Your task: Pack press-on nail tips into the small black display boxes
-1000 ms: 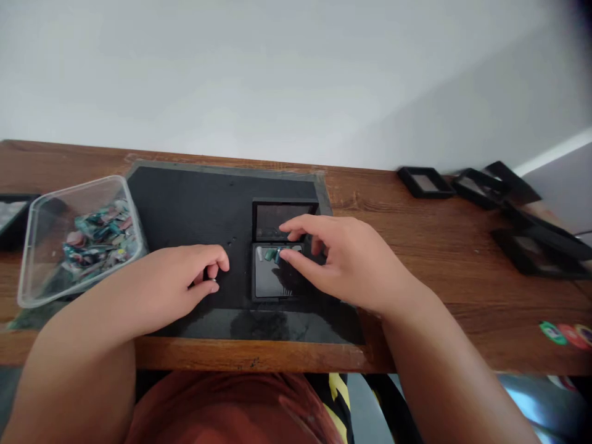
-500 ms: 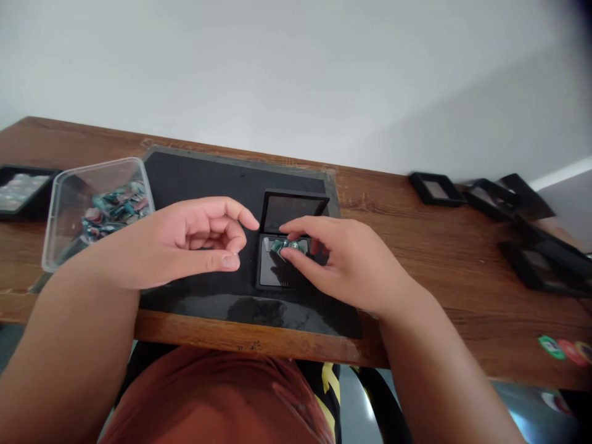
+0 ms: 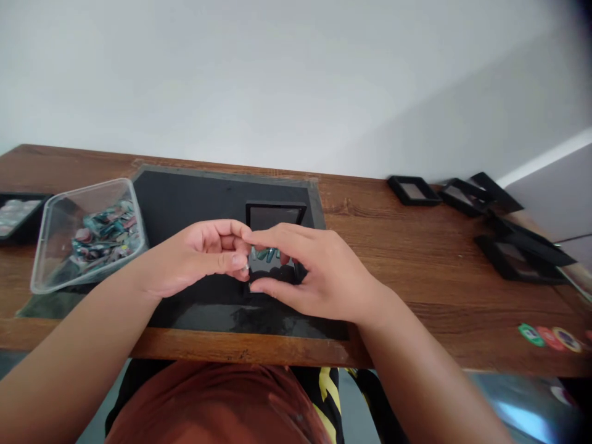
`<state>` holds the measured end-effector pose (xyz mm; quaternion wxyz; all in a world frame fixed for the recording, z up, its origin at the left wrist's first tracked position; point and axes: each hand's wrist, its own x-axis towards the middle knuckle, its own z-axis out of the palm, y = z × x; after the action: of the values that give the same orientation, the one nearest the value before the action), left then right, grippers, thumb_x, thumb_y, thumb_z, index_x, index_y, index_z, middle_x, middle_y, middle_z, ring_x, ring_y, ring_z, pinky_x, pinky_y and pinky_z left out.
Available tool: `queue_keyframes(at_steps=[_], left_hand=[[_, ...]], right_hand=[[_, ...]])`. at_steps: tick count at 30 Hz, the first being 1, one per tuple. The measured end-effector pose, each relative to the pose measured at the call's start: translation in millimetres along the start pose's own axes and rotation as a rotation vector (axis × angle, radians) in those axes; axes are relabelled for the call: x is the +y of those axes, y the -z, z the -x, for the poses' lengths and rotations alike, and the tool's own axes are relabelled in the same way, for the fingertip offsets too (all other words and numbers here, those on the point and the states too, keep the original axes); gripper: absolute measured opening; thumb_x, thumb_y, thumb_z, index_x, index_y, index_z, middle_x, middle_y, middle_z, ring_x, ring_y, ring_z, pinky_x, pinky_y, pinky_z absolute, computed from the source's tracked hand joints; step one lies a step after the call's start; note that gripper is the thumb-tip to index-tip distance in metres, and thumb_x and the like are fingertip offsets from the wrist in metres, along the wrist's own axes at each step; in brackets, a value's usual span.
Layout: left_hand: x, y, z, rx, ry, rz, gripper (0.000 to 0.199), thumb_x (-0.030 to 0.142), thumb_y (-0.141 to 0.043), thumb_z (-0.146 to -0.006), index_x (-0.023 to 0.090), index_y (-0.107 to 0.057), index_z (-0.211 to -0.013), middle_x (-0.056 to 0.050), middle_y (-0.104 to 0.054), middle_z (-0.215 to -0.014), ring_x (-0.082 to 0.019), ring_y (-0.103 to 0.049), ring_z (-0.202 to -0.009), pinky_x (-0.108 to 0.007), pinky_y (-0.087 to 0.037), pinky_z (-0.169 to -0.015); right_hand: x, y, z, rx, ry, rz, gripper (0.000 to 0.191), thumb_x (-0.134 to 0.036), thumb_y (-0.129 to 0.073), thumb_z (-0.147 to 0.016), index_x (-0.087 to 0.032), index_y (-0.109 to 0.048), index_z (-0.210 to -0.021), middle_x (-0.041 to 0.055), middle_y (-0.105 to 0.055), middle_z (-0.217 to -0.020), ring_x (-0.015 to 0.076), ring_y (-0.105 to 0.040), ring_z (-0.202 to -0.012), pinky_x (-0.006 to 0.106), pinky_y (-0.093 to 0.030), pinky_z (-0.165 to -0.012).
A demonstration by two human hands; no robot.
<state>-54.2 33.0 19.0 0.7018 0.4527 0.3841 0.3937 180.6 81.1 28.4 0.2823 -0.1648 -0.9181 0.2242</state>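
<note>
A small black case (image 3: 276, 213) stands with its lid raised on the dark mat, and green glossy pieces (image 3: 267, 254) lie inside it. My left hand (image 3: 208, 256) is at the case's left side, thumb and fingers closed on a small clear item (image 3: 245, 267) too small to name. Over the case's right part, my right hand (image 3: 314, 265) arches with thumb and fingers apart, its fingertips close to my left fingertips. It hides much of the case, and nothing shows in its grasp.
On the left are a clear plastic tub (image 3: 90, 237) of small teal packets and a black box (image 3: 21, 216) with clear pieces. Several black cases (image 3: 414, 190) lie at the right on the wooden table (image 3: 365, 228). Coloured round discs (image 3: 548, 337) lie near the front right edge.
My hands have come together over the case; the right moved left and the left fingers closed on a small clear item. The whole view has shifted slightly.
</note>
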Motion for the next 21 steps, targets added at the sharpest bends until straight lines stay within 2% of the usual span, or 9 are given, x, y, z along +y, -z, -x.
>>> queue_keyframes(at_steps=[2, 4, 14, 21], left_hand=[[-0.9, -1.8, -1.4, -0.031, 0.012, 0.002, 0.019, 0.024, -0.086, -0.081, 0.016, -0.072, -0.092, 0.001, -0.07, -0.078, -0.006, -0.068, -0.071, -0.014, -0.059, -0.07], [-2.4, -3.0, -2.3, -0.036, 0.019, 0.015, 0.02, 0.023, -0.086, -0.081, 0.017, -0.072, -0.094, 0.001, -0.072, -0.078, -0.007, -0.069, -0.071, -0.013, -0.059, -0.07], [-2.7, -7.1, -2.7, 0.01, 0.031, 0.043, 0.027, 0.012, -0.089, -0.075, 0.016, -0.073, -0.097, 0.0, -0.075, -0.084, -0.006, -0.07, -0.073, -0.011, -0.058, -0.068], [-3.8, -5.2, -3.1, 0.042, 0.066, 0.028, 0.025, 0.011, -0.088, -0.075, 0.015, -0.072, -0.094, -0.001, -0.074, -0.082, -0.007, -0.07, -0.072, -0.012, -0.058, -0.069]], right_hand=[[1.1, -1.4, 0.1, -0.001, 0.031, -0.021, 0.046, -0.033, -0.075, -0.091, -0.022, -0.063, -0.134, 0.0037, -0.075, -0.115, 0.0149, -0.07, -0.096, 0.025, -0.052, -0.075], [1.8, -2.7, -0.1, 0.0, 0.047, -0.033, 0.036, -0.03, -0.073, -0.093, -0.022, -0.067, -0.128, 0.0034, -0.075, -0.114, 0.0142, -0.07, -0.096, 0.025, -0.053, -0.076], [1.7, -4.2, 0.3, 0.019, 0.047, -0.064, 0.022, -0.023, -0.068, -0.095, -0.021, -0.073, -0.117, 0.0015, -0.077, -0.101, 0.012, -0.07, -0.088, 0.023, -0.05, -0.072], [2.3, -3.5, -1.9, 0.018, 0.027, -0.08, 0.015, -0.026, -0.069, -0.096, -0.022, -0.074, -0.109, 0.001, -0.078, -0.097, 0.0114, -0.069, -0.083, 0.023, -0.047, -0.07]])
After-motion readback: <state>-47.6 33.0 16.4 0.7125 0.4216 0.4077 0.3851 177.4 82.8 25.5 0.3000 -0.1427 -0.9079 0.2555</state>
